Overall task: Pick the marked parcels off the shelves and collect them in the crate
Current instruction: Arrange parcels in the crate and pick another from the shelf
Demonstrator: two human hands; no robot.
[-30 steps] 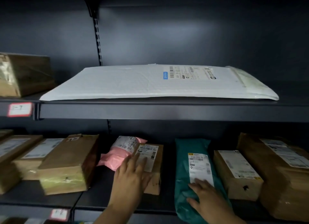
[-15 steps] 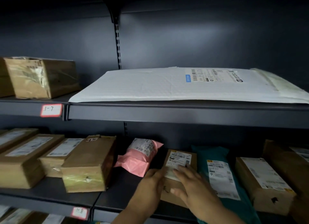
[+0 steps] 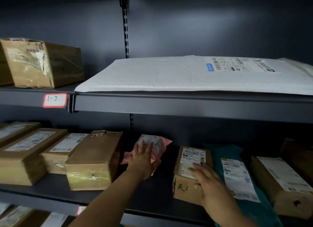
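On the lower shelf (image 3: 50, 191) a pink poly-bag parcel (image 3: 162, 142) with a white label lies tilted. My left hand (image 3: 143, 159) lies on it with fingers spread over the label. To its right stands a small cardboard box (image 3: 189, 159) with a shipping label and green handwriting on its front. My right hand (image 3: 208, 187) grips that box at its front right corner, fingers on top and thumb on the front face. No crate is in view.
A teal bag parcel (image 3: 237, 179) and more cardboard boxes (image 3: 279, 181) sit right of the small box. Several brown boxes (image 3: 91, 160) fill the shelf's left side. On the shelf above lie a large white mailer (image 3: 169, 74) and a taped box (image 3: 42, 62), by a tag reading 1-7 (image 3: 55, 100).
My left hand left the small box and moved up onto the pink parcel. My right hand came off the teal bag onto the small box, which now sits apart from the pink parcel.
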